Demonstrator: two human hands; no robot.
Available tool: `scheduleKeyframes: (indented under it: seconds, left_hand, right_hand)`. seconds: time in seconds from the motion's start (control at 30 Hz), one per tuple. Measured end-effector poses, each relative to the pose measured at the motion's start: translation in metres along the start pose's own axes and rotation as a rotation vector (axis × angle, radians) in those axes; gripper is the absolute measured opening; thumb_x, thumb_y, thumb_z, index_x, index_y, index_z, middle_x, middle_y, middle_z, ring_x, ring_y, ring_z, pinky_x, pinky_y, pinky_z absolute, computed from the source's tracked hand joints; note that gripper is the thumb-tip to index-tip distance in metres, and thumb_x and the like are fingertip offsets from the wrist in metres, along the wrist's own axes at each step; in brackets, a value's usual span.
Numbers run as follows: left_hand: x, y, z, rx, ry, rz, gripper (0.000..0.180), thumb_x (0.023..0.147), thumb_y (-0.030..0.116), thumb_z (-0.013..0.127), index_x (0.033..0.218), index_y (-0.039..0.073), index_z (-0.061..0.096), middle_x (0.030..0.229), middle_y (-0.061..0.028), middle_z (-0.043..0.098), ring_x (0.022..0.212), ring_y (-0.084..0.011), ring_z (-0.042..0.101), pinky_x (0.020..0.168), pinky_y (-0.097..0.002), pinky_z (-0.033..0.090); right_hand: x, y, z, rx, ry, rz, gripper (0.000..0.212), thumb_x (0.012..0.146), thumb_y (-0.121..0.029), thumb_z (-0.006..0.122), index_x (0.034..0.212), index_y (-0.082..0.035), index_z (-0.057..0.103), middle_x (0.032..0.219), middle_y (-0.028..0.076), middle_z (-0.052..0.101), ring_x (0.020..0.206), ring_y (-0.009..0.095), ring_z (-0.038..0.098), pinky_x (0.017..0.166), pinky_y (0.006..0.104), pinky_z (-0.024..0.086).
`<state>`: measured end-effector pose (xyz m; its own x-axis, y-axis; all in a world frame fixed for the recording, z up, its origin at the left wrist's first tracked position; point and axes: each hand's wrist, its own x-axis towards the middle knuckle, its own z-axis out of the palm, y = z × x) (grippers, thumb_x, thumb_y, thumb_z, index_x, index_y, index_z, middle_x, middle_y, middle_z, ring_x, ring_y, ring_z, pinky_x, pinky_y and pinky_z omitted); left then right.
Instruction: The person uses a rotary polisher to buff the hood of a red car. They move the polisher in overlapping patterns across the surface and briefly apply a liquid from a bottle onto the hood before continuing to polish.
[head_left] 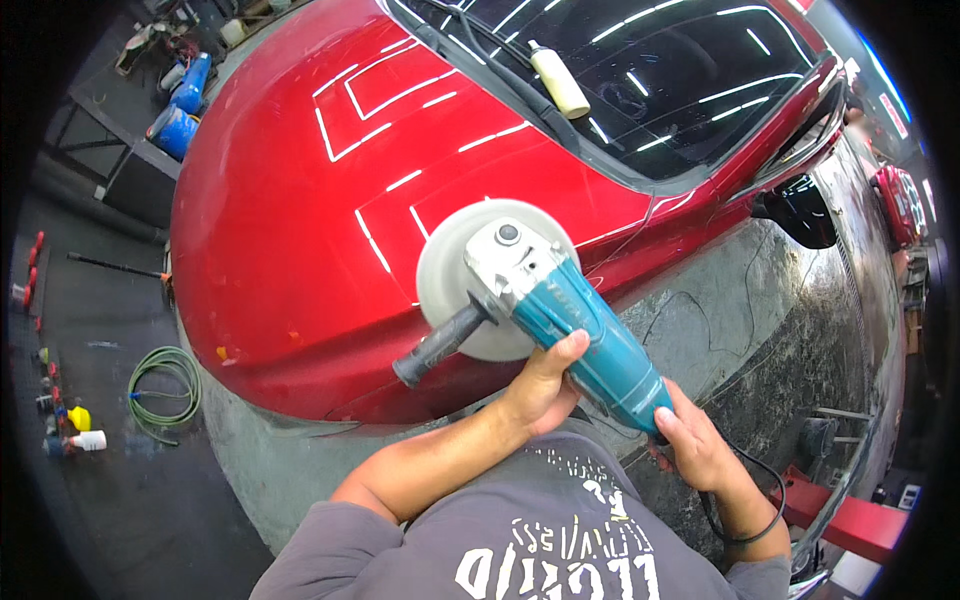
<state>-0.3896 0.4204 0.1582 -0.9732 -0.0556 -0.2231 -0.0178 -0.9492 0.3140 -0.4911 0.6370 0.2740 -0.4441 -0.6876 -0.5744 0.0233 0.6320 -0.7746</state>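
Note:
A teal and grey power polisher [570,325] with a round white pad [450,262] rests on the glossy red car hood [300,220]. My left hand [545,385] wraps the middle of the polisher's teal body. Around the tool's rear end, where the black cord leaves it, my right hand [695,445] is closed. The black side handle [440,345] sticks out to the lower left, with no hand on it.
A cream squeeze bottle [560,80] lies at the base of the dark windscreen [640,70]. A coiled green hose [165,390] and small bottles [75,430] lie on the floor at left. Blue containers [180,110] stand at upper left. The car's black side mirror [805,215] juts out at right.

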Motion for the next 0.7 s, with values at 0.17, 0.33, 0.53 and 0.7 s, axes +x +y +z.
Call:
scheduleKeyframes:
  seconds: [0.17, 0.33, 0.53, 0.7]
  left_hand:
    - [0.031, -0.015, 0.012, 0.053, -0.016, 0.002, 0.072, 0.093, 0.049, 0.086, 0.145, 0.009, 0.057, 0.136, -0.0103, 0.068, 0.128, -0.0259, 0.066, 0.115, -0.0510, 0.051]
    - [0.105, -0.034, 0.046, 0.108, -0.104, -0.064, 0.075, 0.092, 0.050, 0.087, 0.145, 0.007, 0.057, 0.134, -0.0114, 0.069, 0.126, -0.0256, 0.065, 0.111, -0.0493, 0.051]
    - [0.156, 0.004, 0.033, 0.040, -0.193, 0.059, 0.066, 0.093, 0.050, 0.085, 0.137, 0.006, 0.061, 0.124, -0.0110, 0.072, 0.112, -0.0241, 0.071, 0.102, -0.0475, 0.058]
    - [0.172, 0.080, 0.013, 0.018, -0.207, 0.118, 0.060, 0.096, 0.050, 0.081, 0.134, 0.008, 0.061, 0.118, -0.0129, 0.073, 0.111, -0.0294, 0.074, 0.104, -0.0530, 0.060]
  right_hand:
    - [-0.012, 0.006, -0.008, 0.159, 0.111, -0.004, 0.066, 0.111, -0.049, 0.049, 0.156, 0.000, 0.049, 0.103, 0.010, 0.063, 0.060, 0.015, 0.058, 0.049, 0.0289, 0.047]
    - [-0.024, 0.040, -0.041, 0.206, 0.391, 0.118, 0.062, 0.110, -0.062, 0.046, 0.132, -0.006, 0.057, 0.074, 0.008, 0.060, 0.050, 0.018, 0.057, 0.043, 0.0320, 0.047]
    - [0.027, -0.001, -0.051, 0.163, 0.397, 0.107, 0.051, 0.112, -0.059, 0.045, 0.120, -0.009, 0.056, 0.071, 0.007, 0.058, 0.050, 0.017, 0.056, 0.044, 0.0322, 0.047]
    - [0.093, -0.052, -0.035, 0.154, 0.385, 0.069, 0.057, 0.111, -0.064, 0.047, 0.107, -0.009, 0.060, 0.070, 0.007, 0.063, 0.049, 0.018, 0.059, 0.046, 0.0326, 0.048]
